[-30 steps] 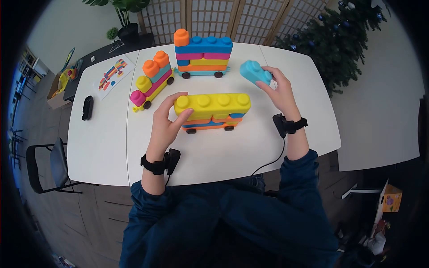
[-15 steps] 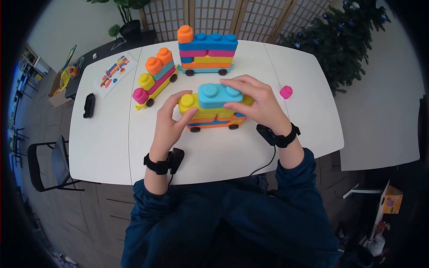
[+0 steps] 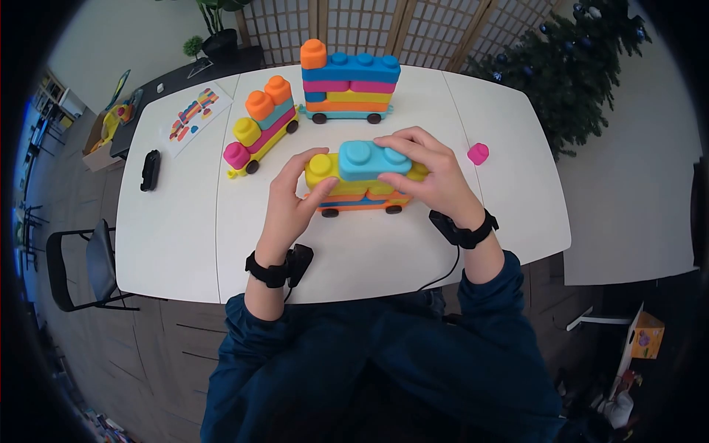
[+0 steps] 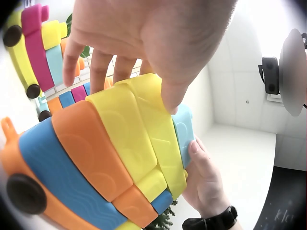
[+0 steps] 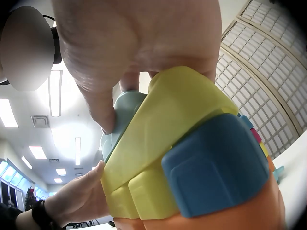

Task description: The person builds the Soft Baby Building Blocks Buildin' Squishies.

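Note:
A light blue two-stud block (image 3: 374,161) lies on the middle of the long yellow block (image 3: 320,170), the top layer of a wheeled block car with yellow, orange and blue layers (image 4: 91,148). The right hand (image 3: 437,177) pinches the light blue block at its right part, thumb in front and fingers behind. At the car's left end the left hand (image 3: 293,201) grips the long yellow block between thumb and fingers. In the right wrist view the light blue block (image 5: 125,112) sits against the yellow one, beside a blue block (image 5: 216,165).
Behind stands a wheeled block car (image 3: 351,87) with an orange block on top. Another car (image 3: 263,125) stands at the back left, near a printed sheet (image 3: 193,117) and a black case (image 3: 151,170). A pink block (image 3: 478,153) lies on the right of the white table (image 3: 170,244).
The right hand has brought the light blue block left onto the long yellow block, uncovering the pink block. The left hand has kept its grip. The whole view has shifted slightly.

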Demonstrator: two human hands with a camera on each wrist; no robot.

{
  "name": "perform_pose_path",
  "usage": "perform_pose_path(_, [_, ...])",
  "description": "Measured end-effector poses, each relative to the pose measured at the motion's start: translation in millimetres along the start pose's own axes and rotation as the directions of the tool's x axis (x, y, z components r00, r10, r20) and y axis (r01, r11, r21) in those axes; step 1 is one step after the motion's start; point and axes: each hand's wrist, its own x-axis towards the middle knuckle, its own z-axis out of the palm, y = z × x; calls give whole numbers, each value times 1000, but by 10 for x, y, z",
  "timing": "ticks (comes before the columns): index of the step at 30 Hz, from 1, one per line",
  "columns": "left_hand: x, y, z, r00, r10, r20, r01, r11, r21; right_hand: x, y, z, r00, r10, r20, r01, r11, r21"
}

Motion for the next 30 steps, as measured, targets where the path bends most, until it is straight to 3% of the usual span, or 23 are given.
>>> perform_pose_path(5, [4, 6, 1, 1000, -6, 3, 6, 1000, 1, 0, 34, -95, 999, 0, 53, 2, 999, -42])
perform_pose_path(8, [9, -9, -4, 1000, -2, 8, 2, 1000, -12, -38, 198, -210, 997, -62, -52, 63, 998, 16])
perform_pose_path(10, [7, -25, -3, 1000, 3, 3, -3, 1000, -11, -120, 402, -354, 957, 159, -241, -153, 987, 43])
perform_pose_path(11, [6, -28, -3, 1000, 3, 3, -3, 1000, -13, -169, 565, -457, 957, 160, -241, -154, 987, 42])
perform_pose_path(13, [5, -32, -6, 1000, 7, 3, -7, 1000, -8, -284, 953, -677, 932, 244, -266, -322, 896, -306])
perform_pose_path(14, [6, -32, -7, 1000, 9, 3, -8, 1000, -9, -345, 1101, -760, 932, 244, -267, -322, 896, -307])
perform_pose_path(16, [5, -28, -6, 1000, 6, 2, -6, 1000, -5, -473, 1370, -894, 856, 411, -313, -503, 802, -323])
perform_pose_path(19, [7, -20, -9, 1000, 0, 3, 0, 1000, -13, -703, 1792, -981, 847, 361, -390, -520, 714, -469])
perform_pose_path(22, [4, -24, -2, 1000, -5, -2, 5, 1000, -15, -813, 1893, -979, 791, 482, -376, -611, 623, -488])
perform_pose_path(28, [6, -28, -12, 1000, -4, 5, 4, 1000, 0, -950, 2176, -991, 758, 615, -215, -630, 607, -484])
perform_pose_path(30, [4, -22, -10, 1000, -6, 4, 6, 1000, -4, -912, 2091, -956, 802, 546, -243, -589, 654, -475])
